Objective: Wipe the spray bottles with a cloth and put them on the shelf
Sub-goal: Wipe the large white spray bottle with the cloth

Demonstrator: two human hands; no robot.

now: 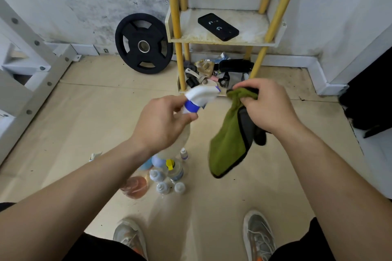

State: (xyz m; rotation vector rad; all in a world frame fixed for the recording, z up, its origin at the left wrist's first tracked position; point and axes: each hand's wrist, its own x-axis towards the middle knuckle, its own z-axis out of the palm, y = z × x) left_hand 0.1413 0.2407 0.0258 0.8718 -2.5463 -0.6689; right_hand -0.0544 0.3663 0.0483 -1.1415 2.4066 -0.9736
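My left hand point(162, 122) grips the neck of a clear spray bottle point(200, 96) with a white trigger head and a blue collar, held in the air above the floor. Its clear body hangs down behind my wrist and is mostly hidden. My right hand point(262, 105) pinches a bunched green cloth point(228, 148) with a black edge, whose top touches the nozzle of the spray head. The cloth hangs loose below my fingers. The shelf point(212, 38), white boards on yellow poles, stands straight ahead against the wall.
A black phone point(218, 26) lies on the shelf board. Straps and small gear point(216, 70) crowd the bottom shelf. Several small bottles point(167, 176) and an orange-liquid bottle point(134, 186) stand on the floor below my left arm. A black weight plate point(144, 43) leans on the wall; a white metal rack point(31, 65) stands at left.
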